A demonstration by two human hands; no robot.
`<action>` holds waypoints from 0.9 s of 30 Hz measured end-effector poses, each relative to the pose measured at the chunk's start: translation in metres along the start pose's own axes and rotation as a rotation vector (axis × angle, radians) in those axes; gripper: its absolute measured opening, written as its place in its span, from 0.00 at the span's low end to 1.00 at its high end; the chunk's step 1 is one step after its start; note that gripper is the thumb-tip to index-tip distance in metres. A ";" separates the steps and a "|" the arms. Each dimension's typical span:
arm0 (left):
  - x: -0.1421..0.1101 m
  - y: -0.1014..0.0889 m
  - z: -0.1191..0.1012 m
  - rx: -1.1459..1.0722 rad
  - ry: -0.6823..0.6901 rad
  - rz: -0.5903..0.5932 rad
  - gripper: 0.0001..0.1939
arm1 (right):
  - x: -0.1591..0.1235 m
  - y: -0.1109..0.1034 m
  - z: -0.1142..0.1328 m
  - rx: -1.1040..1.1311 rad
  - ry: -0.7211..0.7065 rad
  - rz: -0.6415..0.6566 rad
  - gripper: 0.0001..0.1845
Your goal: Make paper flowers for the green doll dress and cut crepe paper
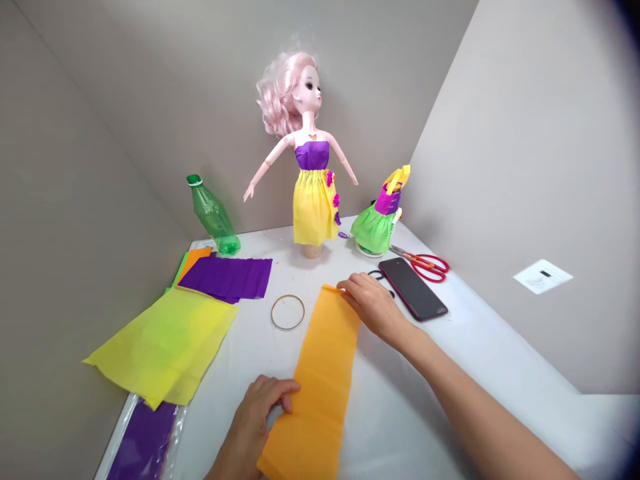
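Nearest me, my left hand (255, 417) lies with fingers together against the orange crepe paper strip (320, 373) on the white table (400, 420); my right hand (375, 307) holds its far end, pinch unclear.

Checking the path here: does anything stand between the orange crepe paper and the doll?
Nothing visible does. The gold ring lies to the left of the orange crepe paper, and the phone to its right, both off that line.

The orange crepe-paper strip (313, 393) lies at six o'clock. At twelve, the doll's dress (314, 200) pairs a purple bodice with a yellow skirt. A yellow sheet (160, 347) sits at eight, a purple sheet (225, 279) at ten, and red-handled scissors (425, 265) at two.
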State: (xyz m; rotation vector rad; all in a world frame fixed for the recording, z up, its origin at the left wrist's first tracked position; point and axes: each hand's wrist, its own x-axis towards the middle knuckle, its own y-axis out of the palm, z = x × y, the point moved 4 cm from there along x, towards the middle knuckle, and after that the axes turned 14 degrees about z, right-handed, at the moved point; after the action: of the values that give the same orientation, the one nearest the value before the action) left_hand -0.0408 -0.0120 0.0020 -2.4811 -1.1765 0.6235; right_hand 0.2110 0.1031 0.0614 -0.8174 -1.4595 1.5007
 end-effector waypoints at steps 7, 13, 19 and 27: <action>-0.002 0.004 -0.004 0.210 0.086 0.068 0.09 | -0.047 -0.006 0.024 0.214 -0.029 -0.027 0.12; -0.007 0.006 -0.004 0.283 0.119 0.092 0.11 | -0.130 0.006 0.072 0.555 -0.168 0.286 0.35; -0.008 0.010 -0.009 0.322 0.100 0.030 0.13 | -0.148 0.050 0.117 0.462 -0.266 0.091 0.33; -0.011 0.003 -0.012 0.218 0.034 0.130 0.09 | -0.148 0.064 0.119 0.692 0.066 0.051 0.06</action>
State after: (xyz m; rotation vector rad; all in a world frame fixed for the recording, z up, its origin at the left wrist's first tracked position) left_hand -0.0391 -0.0236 0.0138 -2.3850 -0.8883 0.7011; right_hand 0.1561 -0.0769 -0.0065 -0.4689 -0.7765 1.8320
